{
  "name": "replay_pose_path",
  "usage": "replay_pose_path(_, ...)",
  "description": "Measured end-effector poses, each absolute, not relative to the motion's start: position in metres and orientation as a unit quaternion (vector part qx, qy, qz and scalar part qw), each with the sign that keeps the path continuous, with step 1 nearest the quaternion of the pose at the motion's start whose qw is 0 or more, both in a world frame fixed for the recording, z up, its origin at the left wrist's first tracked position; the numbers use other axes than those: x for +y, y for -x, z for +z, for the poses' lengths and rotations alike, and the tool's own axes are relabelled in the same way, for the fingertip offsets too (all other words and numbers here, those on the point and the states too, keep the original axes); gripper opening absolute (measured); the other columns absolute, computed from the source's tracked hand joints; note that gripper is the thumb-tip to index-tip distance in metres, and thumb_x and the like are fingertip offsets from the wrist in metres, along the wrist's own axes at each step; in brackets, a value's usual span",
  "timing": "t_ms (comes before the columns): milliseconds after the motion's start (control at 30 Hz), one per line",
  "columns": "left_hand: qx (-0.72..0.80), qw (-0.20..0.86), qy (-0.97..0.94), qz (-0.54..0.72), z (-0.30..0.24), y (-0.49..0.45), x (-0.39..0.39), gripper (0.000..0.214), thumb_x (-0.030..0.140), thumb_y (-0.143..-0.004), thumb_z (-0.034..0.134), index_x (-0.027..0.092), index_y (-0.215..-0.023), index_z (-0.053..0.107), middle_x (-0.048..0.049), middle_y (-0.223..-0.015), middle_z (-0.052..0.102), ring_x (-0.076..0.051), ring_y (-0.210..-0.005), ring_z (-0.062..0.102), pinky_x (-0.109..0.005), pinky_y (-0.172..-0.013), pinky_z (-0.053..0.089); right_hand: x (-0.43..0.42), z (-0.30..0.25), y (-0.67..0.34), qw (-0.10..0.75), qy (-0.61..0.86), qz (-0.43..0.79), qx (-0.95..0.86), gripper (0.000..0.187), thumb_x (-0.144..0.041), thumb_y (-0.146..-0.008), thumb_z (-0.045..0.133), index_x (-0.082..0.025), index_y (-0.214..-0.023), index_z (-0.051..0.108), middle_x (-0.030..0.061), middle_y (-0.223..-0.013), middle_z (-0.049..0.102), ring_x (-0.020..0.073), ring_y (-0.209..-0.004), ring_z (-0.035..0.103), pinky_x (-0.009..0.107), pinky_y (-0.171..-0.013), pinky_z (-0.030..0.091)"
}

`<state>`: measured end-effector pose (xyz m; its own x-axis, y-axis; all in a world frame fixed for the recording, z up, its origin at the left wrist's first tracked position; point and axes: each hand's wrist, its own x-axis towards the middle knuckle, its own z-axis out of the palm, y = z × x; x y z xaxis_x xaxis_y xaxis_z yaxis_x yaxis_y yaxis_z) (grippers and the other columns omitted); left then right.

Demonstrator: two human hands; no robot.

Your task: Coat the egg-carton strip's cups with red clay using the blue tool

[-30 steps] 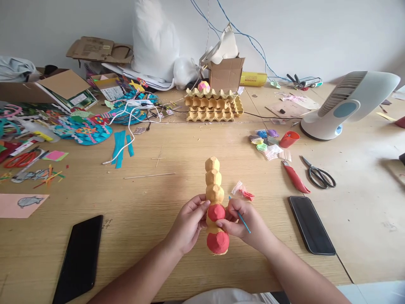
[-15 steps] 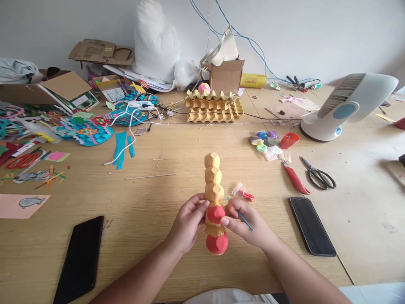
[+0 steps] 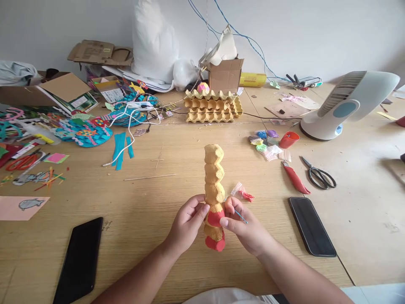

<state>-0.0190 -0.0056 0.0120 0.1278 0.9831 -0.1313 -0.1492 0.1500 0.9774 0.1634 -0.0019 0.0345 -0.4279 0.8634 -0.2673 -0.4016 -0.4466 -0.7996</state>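
Between both hands is a strip of yellow egg carton (image 3: 214, 173), held lengthwise away from me above the table. Two of its bumps, near the close end, are covered in red, clay-like material (image 3: 215, 218). My left hand (image 3: 189, 219) grips the strip's left side, thumb on top. From the right, my right hand (image 3: 242, 223) presses its thumb against the nearer middle red bump and also keeps a thin blue stick tool (image 3: 241, 216) between its fingers. Just beyond the right hand lies an opened clear packet with red clay (image 3: 245, 194).
Two black phones (image 3: 79, 257) (image 3: 311, 226) flank my arms. Black scissors (image 3: 318, 173), a red-handled knife (image 3: 296, 178), a red cup (image 3: 289, 139) and clay packets (image 3: 262, 141) lie right. Egg trays (image 3: 210, 107) stack at the back, a fan (image 3: 344, 105) stands right, paper crafts (image 3: 85, 131) crowd the left.
The carton strip has tilted, so its far bumps show more and the red ones are foreshortened. My right hand has turned slightly with the blue stick, its thumb still on the red bump.
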Motion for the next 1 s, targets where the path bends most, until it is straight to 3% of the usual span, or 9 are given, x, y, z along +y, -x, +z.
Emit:
replay_pose_path(200,0.464,0.584,-0.486,0.456,0.0103,0.0206,-0.0072,0.033,0.043,-0.098,0.061,0.019,-0.121,0.066,0.0006,-0.073,0.062,-0.015,-0.075,0.059,-0.025,-0.073,0.048,-0.0039,0.0347,-0.1627,0.419,0.357,0.788,-0.277,0.051,-0.028,-0.072,0.09,-0.022,-0.076,0.039,-0.0057,-0.074,0.05,0.0122,-0.073,0.045,0.025,-0.071,0.036)
replay_pose_path(433,0.445,0.576,-0.525,0.442,0.0099,0.0197,-0.0068,0.031,0.04,-0.099,0.059,0.02,-0.121,0.068,-0.0058,-0.093,0.072,-0.018,-0.086,0.064,-0.029,-0.083,0.051,-0.004,0.031,-0.1602,0.402,0.369,0.812,-0.208,0.041,-0.022,-0.069,0.087,-0.023,-0.086,0.05,-0.003,-0.082,0.058,0.016,-0.077,0.053,0.031,-0.078,0.041)
replay_pose_path(567,0.455,0.585,-0.505,0.441,0.008,0.0204,-0.0064,0.031,0.04,-0.098,0.06,0.02,-0.12,0.068,-0.0026,-0.08,0.068,-0.018,-0.084,0.063,-0.027,-0.079,0.05,-0.0032,0.0311,-0.1603,0.406,0.369,0.81,-0.206,0.04,-0.025,-0.07,0.088,-0.023,-0.083,0.05,-0.002,-0.085,0.06,0.0168,-0.079,0.055,0.032,-0.08,0.042)
replay_pose_path(800,0.425,0.674,-0.354,0.489,0.0065,0.0192,-0.002,0.027,0.04,-0.092,0.071,0.022,-0.112,0.071,-0.0032,-0.094,0.073,-0.015,-0.085,0.065,-0.025,-0.079,0.052,-0.0007,0.0332,-0.1626,0.419,0.333,0.823,-0.19,0.043,-0.038,-0.077,0.087,-0.023,-0.077,0.046,-0.0024,-0.078,0.058,0.0158,-0.076,0.055,0.029,-0.074,0.042)
replay_pose_path(1000,0.36,0.761,-0.211,0.497,0.0133,0.0175,0.0008,0.025,0.034,-0.089,0.074,0.02,-0.11,0.073,-0.0047,-0.097,0.075,-0.014,-0.084,0.067,-0.024,-0.076,0.053,-0.0013,0.0325,-0.16,0.43,0.295,0.839,-0.158,0.046,-0.024,-0.076,0.089,-0.022,-0.075,0.042,-0.0062,-0.07,0.05,0.0105,-0.065,0.049,0.023,-0.066,0.039)
